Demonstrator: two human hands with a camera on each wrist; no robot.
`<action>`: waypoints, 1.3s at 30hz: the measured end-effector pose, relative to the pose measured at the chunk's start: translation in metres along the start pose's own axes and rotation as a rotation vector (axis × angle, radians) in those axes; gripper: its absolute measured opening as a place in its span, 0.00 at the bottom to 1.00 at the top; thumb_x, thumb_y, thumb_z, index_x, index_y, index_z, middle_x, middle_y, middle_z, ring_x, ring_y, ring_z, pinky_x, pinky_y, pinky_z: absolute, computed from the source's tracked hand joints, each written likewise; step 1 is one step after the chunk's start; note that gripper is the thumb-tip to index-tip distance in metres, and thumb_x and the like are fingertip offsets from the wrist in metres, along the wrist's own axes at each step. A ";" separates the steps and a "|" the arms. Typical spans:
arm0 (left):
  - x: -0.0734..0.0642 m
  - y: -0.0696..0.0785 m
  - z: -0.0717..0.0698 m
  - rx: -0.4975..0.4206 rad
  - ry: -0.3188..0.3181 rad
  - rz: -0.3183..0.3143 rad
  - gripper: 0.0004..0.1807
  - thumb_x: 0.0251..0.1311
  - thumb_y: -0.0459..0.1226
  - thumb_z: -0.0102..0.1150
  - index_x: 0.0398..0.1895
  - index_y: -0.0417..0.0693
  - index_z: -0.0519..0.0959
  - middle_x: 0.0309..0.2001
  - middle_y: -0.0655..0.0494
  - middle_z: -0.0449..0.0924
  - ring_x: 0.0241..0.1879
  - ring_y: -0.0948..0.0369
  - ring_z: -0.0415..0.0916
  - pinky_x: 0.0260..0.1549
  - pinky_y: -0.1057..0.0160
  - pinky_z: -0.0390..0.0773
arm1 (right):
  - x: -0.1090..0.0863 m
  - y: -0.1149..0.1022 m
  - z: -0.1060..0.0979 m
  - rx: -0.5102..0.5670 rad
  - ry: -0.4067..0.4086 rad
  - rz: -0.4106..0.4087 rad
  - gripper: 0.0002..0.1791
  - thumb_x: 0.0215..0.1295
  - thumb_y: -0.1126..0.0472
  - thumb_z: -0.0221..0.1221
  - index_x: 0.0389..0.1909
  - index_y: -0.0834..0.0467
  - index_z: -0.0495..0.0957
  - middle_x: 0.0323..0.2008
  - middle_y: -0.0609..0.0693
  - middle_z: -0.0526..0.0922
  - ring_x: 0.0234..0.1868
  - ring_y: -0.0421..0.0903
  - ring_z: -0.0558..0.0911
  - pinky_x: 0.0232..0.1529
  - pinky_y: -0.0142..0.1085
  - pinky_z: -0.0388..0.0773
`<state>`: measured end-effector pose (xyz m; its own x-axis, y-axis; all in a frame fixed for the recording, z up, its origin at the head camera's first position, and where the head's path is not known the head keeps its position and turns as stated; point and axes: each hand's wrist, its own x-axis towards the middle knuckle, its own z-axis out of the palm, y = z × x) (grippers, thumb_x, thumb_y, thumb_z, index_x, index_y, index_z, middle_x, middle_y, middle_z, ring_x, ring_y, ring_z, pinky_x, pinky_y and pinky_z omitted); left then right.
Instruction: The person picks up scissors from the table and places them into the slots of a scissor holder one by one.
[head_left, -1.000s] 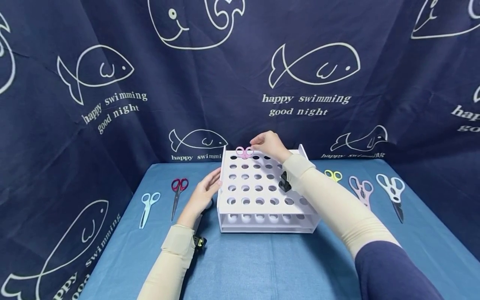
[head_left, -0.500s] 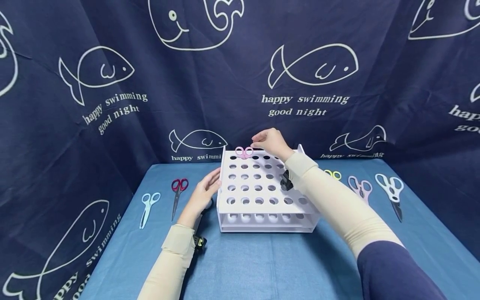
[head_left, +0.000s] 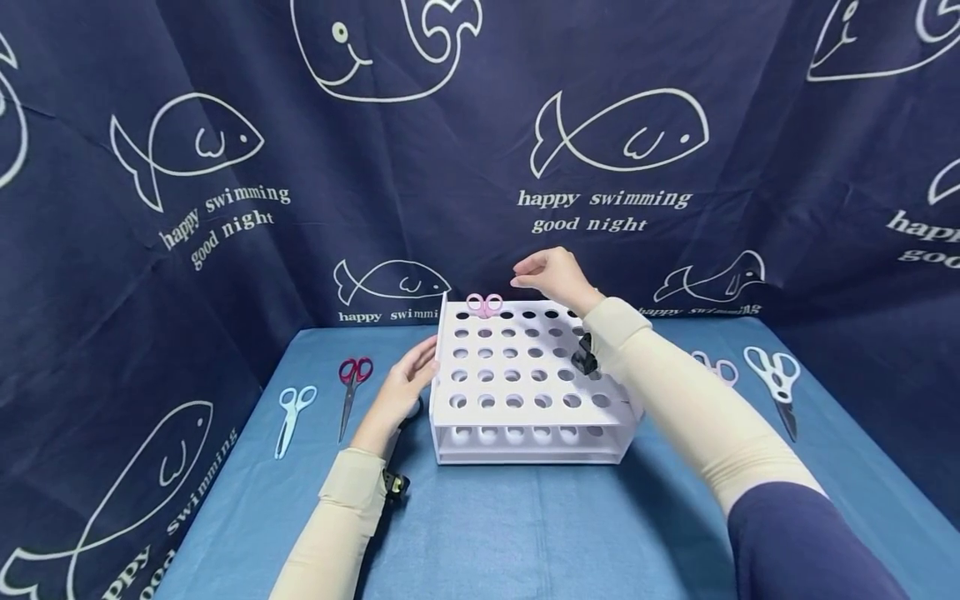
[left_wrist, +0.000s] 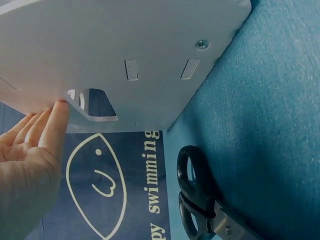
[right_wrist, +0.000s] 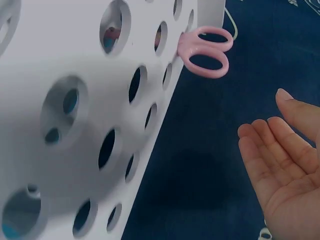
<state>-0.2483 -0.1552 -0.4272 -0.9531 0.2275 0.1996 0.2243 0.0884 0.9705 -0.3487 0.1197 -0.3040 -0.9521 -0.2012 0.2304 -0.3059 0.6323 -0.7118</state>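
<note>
A white rack [head_left: 500, 415] with rows of round holes stands mid-table. Pink-handled scissors [head_left: 484, 312] stick up from a hole in its back row, near the left end, blades hidden below the top plate. Against the rack's left side panel [left_wrist: 160, 30] rest the straight fingertips of my left hand [head_left: 395, 398]. My right hand [head_left: 561, 279] hovers above the rack's back edge with nothing between thumb and fingers, apart from the pink handles [right_wrist: 191, 49] in the right wrist view. Black-handled scissors [left_wrist: 197, 180] lie beside the rack, mostly covered by my left hand in the head view.
On the blue table's left lie light blue scissors [head_left: 288, 425] and red-handled scissors [head_left: 347, 408]. At the right are lilac scissors [head_left: 724, 375], partly behind my right forearm, and white-handled scissors [head_left: 780, 383]. A dark blue fish-print cloth [head_left: 450, 183] hangs behind the table.
My right hand has moved up and to the right, away from the pink scissors, which stay in the rack. The right forearm now covers the yellow scissors. My left hand stays at the rack.
</note>
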 end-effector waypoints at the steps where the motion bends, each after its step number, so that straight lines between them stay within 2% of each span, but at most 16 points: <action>1: 0.000 0.000 0.001 -0.001 -0.002 0.001 0.28 0.71 0.38 0.50 0.73 0.45 0.60 0.71 0.45 0.64 0.69 0.52 0.64 0.66 0.58 0.68 | -0.001 0.001 -0.003 -0.011 0.006 0.000 0.15 0.56 0.58 0.69 0.42 0.62 0.85 0.41 0.56 0.88 0.43 0.51 0.85 0.48 0.42 0.81; 6: -0.001 0.001 0.001 -0.010 -0.003 0.007 0.28 0.71 0.38 0.51 0.72 0.44 0.61 0.70 0.44 0.64 0.69 0.52 0.64 0.65 0.59 0.68 | -0.003 0.008 -0.018 -0.063 0.047 0.002 0.15 0.55 0.58 0.70 0.41 0.62 0.86 0.40 0.57 0.88 0.42 0.52 0.85 0.47 0.43 0.80; 17: -0.004 0.004 -0.001 0.007 -0.007 -0.001 0.29 0.72 0.37 0.49 0.73 0.43 0.58 0.71 0.42 0.62 0.70 0.50 0.62 0.66 0.58 0.66 | -0.014 0.022 -0.048 -0.069 0.127 0.029 0.13 0.55 0.58 0.70 0.39 0.61 0.86 0.40 0.58 0.88 0.42 0.52 0.84 0.51 0.44 0.78; 23: -0.004 0.005 0.002 0.021 -0.006 -0.011 0.29 0.72 0.37 0.49 0.73 0.44 0.59 0.71 0.43 0.63 0.69 0.51 0.63 0.66 0.58 0.67 | -0.021 0.035 -0.064 -0.074 0.163 0.032 0.15 0.55 0.58 0.70 0.40 0.62 0.86 0.40 0.58 0.88 0.42 0.52 0.85 0.55 0.43 0.77; 30: -0.004 0.004 0.003 0.025 -0.008 -0.030 0.29 0.72 0.38 0.49 0.74 0.46 0.59 0.71 0.45 0.62 0.69 0.52 0.63 0.67 0.57 0.66 | -0.027 0.052 -0.077 -0.098 0.198 0.041 0.16 0.55 0.57 0.70 0.41 0.63 0.86 0.40 0.59 0.87 0.43 0.52 0.85 0.51 0.43 0.78; 39: -0.002 0.005 0.003 0.028 0.005 -0.005 0.28 0.71 0.37 0.50 0.73 0.43 0.60 0.70 0.43 0.64 0.68 0.51 0.65 0.65 0.59 0.68 | -0.040 0.080 -0.087 -0.091 0.181 0.099 0.18 0.58 0.56 0.68 0.46 0.63 0.84 0.43 0.59 0.87 0.46 0.54 0.84 0.54 0.45 0.78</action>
<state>-0.2444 -0.1519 -0.4238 -0.9553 0.2222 0.1951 0.2249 0.1171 0.9673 -0.3347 0.2436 -0.3121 -0.9589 -0.0026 0.2838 -0.2020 0.7084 -0.6762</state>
